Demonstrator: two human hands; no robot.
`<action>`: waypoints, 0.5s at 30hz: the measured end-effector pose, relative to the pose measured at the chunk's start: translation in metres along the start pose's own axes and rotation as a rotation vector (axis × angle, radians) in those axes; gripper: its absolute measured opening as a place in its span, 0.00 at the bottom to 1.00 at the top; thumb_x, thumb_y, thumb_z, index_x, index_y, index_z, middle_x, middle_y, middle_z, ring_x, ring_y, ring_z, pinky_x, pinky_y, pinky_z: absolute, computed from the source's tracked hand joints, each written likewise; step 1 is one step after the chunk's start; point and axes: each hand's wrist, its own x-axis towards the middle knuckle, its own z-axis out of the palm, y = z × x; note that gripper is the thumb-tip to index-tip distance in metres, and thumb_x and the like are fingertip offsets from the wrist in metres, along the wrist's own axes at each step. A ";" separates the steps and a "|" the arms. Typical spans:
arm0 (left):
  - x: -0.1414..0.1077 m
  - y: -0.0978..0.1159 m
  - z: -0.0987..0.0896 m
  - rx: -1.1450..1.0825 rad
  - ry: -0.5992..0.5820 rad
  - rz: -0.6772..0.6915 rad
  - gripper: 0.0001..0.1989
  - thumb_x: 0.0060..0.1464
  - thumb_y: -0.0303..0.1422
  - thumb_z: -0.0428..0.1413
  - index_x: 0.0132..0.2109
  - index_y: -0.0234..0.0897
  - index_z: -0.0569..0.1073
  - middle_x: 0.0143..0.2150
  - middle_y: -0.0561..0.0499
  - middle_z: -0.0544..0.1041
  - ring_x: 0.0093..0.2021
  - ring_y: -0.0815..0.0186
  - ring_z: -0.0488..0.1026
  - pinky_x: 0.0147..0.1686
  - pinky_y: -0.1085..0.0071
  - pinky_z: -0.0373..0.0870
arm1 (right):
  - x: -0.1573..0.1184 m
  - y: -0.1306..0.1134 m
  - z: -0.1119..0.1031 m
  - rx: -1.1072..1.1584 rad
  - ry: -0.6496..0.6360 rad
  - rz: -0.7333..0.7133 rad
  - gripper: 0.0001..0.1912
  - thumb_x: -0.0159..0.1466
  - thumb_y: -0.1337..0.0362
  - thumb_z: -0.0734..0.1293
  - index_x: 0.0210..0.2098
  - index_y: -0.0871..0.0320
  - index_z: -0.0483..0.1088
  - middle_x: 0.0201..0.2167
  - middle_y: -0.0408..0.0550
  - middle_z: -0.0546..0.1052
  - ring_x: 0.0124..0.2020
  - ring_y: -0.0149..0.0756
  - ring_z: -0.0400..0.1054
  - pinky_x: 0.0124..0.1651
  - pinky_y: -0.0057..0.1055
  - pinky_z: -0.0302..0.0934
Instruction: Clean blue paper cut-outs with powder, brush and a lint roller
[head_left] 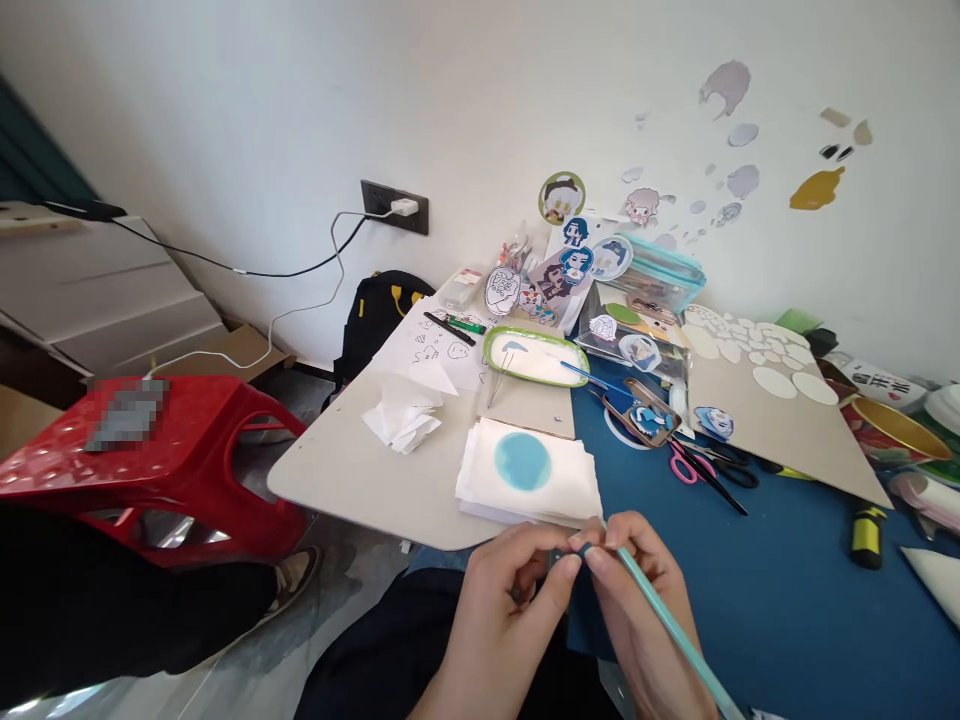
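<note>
Close together at the near edge of the table, my left hand (517, 590) and my right hand (645, 600) meet at the fingertips. Between them they pinch a small dark blue piece (581, 549), mostly covered by the fingers. A slim light teal stick (675, 630), shaped like a pen or brush handle, also lies in my right hand and slants down to the lower right. Just beyond the fingers rests a stack of white paper sheets (476, 485), the top one bearing a light blue painted disc (523, 461).
Behind the stack stands a green-rimmed white tray (536, 375) with tweezers (501, 378) and a blue brush (592, 376). Crumpled tissue (403, 415) lies left; pink-handled scissors (690, 463) and a metal tin (649, 412) lie right. A red stool (217, 410) stands at far left.
</note>
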 end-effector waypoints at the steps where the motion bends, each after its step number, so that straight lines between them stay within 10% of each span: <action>1: -0.001 0.000 0.001 0.004 0.008 -0.001 0.13 0.58 0.41 0.53 0.37 0.38 0.76 0.26 0.53 0.67 0.26 0.69 0.60 0.27 0.73 0.56 | -0.003 0.002 0.001 0.006 0.024 0.006 0.11 0.56 0.62 0.73 0.28 0.54 0.66 0.29 0.44 0.73 0.33 0.36 0.71 0.38 0.30 0.67; 15: 0.001 -0.005 0.012 0.374 0.015 0.103 0.11 0.60 0.34 0.52 0.30 0.38 0.74 0.22 0.56 0.65 0.23 0.71 0.60 0.23 0.74 0.55 | -0.002 0.000 -0.019 -0.352 0.142 -0.117 0.11 0.56 0.57 0.71 0.30 0.55 0.67 0.29 0.43 0.73 0.31 0.32 0.66 0.34 0.25 0.60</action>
